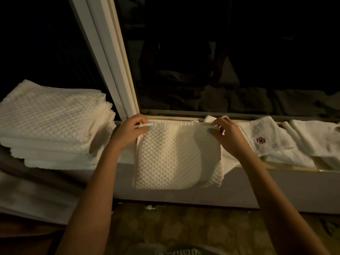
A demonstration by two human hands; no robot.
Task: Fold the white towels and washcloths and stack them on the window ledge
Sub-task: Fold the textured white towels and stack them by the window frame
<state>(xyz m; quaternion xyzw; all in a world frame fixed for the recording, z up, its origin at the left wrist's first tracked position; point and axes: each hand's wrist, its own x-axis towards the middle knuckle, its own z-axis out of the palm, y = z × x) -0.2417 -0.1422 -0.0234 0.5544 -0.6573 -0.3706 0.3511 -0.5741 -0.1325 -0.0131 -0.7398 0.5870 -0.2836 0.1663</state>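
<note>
Both hands, left hand [131,130] and right hand [227,137], pinch the top corners of a white waffle-weave washcloth [177,157], apparently doubled, hanging over the window ledge [287,188], likely to align its edges. A stack of folded white waffle towels [53,126] sits left.

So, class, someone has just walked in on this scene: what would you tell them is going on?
A person is folding laundry at a window ledge. The left hand and right hand each pinch a top corner of a white waffle-textured towel, which hangs over the ledge's front. A stack of folded towels sits to the left; washcloths, one with a flower emblem, lie to the right.
</note>
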